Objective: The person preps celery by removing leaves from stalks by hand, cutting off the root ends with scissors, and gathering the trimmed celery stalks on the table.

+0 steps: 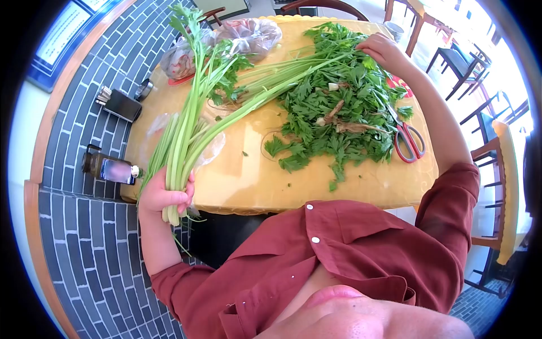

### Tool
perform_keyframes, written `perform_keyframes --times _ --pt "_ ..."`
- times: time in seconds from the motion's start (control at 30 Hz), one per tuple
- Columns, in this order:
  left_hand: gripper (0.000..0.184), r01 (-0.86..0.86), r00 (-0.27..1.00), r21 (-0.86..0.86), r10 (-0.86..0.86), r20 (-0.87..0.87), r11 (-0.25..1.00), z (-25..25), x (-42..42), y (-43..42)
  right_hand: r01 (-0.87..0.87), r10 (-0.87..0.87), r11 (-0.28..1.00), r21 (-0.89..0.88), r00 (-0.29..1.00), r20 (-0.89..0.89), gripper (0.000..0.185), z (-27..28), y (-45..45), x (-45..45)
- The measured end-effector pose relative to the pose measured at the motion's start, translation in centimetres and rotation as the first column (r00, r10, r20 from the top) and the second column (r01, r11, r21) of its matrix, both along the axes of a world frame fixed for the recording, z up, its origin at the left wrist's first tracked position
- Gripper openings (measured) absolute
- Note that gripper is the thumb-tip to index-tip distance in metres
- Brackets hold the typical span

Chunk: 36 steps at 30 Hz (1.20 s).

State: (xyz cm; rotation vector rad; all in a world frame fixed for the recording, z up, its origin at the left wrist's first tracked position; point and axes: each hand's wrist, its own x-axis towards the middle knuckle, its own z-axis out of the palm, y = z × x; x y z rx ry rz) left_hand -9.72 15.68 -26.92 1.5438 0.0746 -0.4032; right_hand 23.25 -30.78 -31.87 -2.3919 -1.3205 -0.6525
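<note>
My left hand (166, 193) is closed round the lower ends of a bunch of celery stalks (183, 147) at the near left table edge. Most of these stalks point up and away, with leaves at the top. One long stalk (248, 107) bends right, towards my right hand (385, 51), whose fingers are pinched at its leafy end above a heap of celery leaves (333, 113). Root ends and brown scraps (339, 121) lie on the heap. Red-handled scissors (407, 138) rest at its right side, blades partly over the leaves. More celery stalks (262, 85) lie behind the long stalk.
Plastic bags (248, 37) with contents stand at the far left of the yellow-covered table (248, 181). Along the brick wall (73, 226) are a dark holder (122, 105) and a bottle-like container (110, 168). Chairs (460, 65) stand to the right.
</note>
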Motion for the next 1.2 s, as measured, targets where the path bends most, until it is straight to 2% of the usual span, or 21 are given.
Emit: perform_keyframes --times 0.13,0.23,0.33,0.37,0.43,0.47,0.57,0.6,0.63,0.67,0.73,0.77,0.8,0.83,0.9,0.97,1.0,1.07,1.1,1.13,1.2 --pt "0.041 0.008 1.000 0.020 -0.008 -0.017 1.000 0.1 0.0 -0.2 0.030 -0.030 0.998 -0.049 1.000 0.009 0.019 -0.5 -0.6 -0.7" --pt "0.039 0.021 1.000 0.011 -0.021 -0.018 1.000 -0.1 -0.1 -0.3 0.089 -0.061 0.989 0.118 0.974 -0.218 0.017 -0.6 -0.2 -1.9" --pt "0.039 0.024 0.999 0.019 -0.024 -0.039 1.000 -0.3 -0.1 -0.8 0.280 -0.152 0.895 0.348 0.924 -0.352 0.019 -1.5 0.3 -1.9" --pt "0.038 0.033 0.998 0.011 -0.032 -0.047 0.999 -0.6 0.0 -1.1 0.441 -0.297 0.833 0.335 0.866 -0.401 0.020 -1.4 0.1 -1.6" --pt "0.038 0.034 0.998 0.028 -0.032 -0.056 0.999 -1.0 -0.3 -1.4 0.723 -0.549 0.631 0.281 0.672 -0.498 0.022 -1.3 -1.1 0.2" --pt "0.037 0.023 0.999 0.054 -0.020 -0.044 0.998 -1.0 -0.4 -1.5 0.686 -0.547 0.680 0.259 0.709 -0.444 0.023 -2.1 -2.9 1.9" --pt "0.037 0.022 1.000 0.126 -0.020 -0.015 0.992 -0.7 -0.4 -2.5 0.397 -0.271 0.899 0.188 0.838 -0.473 0.030 -3.3 -1.5 1.2" --pt "0.037 0.035 0.999 0.153 -0.033 -0.015 0.988 -0.6 -0.3 -3.1 0.346 -0.203 0.917 0.196 0.832 -0.517 0.039 -2.4 0.4 -0.8" --pt "0.037 0.022 1.000 0.179 -0.020 -0.012 0.984 -0.6 -0.2 -3.6 0.260 -0.188 0.939 0.224 0.935 -0.300 0.040 -1.8 2.0 -1.9" --pt "0.037 0.011 1.000 0.205 -0.010 -0.008 0.979 -0.6 -0.1 -4.2 0.172 -0.161 0.958 0.230 0.985 -0.064 0.041 -1.2 3.3 -2.9" --pt "0.036 0.024 1.000 0.241 -0.024 0.000 0.970 -0.9 0.3 -5.2 0.094 -0.114 0.974 0.204 0.989 0.091 0.035 1.6 5.7 -5.4" --pt "0.037 0.020 1.000 0.243 -0.025 0.014 0.970 -1.1 0.4 -5.6 0.078 -0.050 0.973 0.217 0.990 -0.134 0.033 3.2 6.9 -7.2" --pt "0.037 0.017 0.999 0.243 -0.024 0.029 0.970 -1.4 0.5 -6.1 0.066 0.021 0.970 0.233 0.936 -0.351 0.031 4.5 8.0 -8.8" --pt "0.037 0.012 0.999 0.244 -0.024 0.045 0.970 -1.7 0.6 -6.6 0.035 0.122 0.945 0.325 0.884 -0.452 0.027 5.2 9.2 -9.8" --pt "0.036 0.035 0.998 0.277 -0.045 0.032 0.960 -2.0 0.9 -7.2 -0.001 0.392 0.804 0.595 0.753 -0.529 0.021 5.4 11.3 -11.1" --pt "0.033 0.049 0.997 0.319 -0.066 0.043 0.946 -2.3 0.9 -8.0 -0.057 0.224 0.882 0.467 0.924 -0.311 0.018 6.9 12.3 -13.4" --pt "0.032 0.072 0.994 0.332 -0.093 0.048 0.941 -2.4 1.0 -8.2 -0.273 0.196 0.891 0.364 0.952 0.234 0.014 6.9 12.7 -13.0" --pt "0.030 0.089 0.990 0.426 -0.127 0.061 0.900 -2.3 1.1 -8.5 -0.372 0.267 0.922 0.109 0.815 0.515 0.016 7.4 12.3 -13.5" --pt "0.030 0.095 0.987 0.470 -0.143 0.068 0.877 -2.2 1.1 -8.6 -0.388 0.319 0.921 -0.030 0.710 0.628 0.017 7.8 12.2 -13.9" --pt "0.029 0.097 0.987 0.516 -0.151 0.062 0.851 -2.0 1.2 -8.7 -0.345 0.285 0.938 -0.035 0.708 0.646 0.021 7.5 12.4 -14.0" --pt "0.028 0.108 0.985 0.607 -0.168 0.042 0.787 -1.7 1.2 -8.6 -0.223 0.281 0.960 -0.170 0.738 0.614 0.016 8.1 12.0 -14.2"
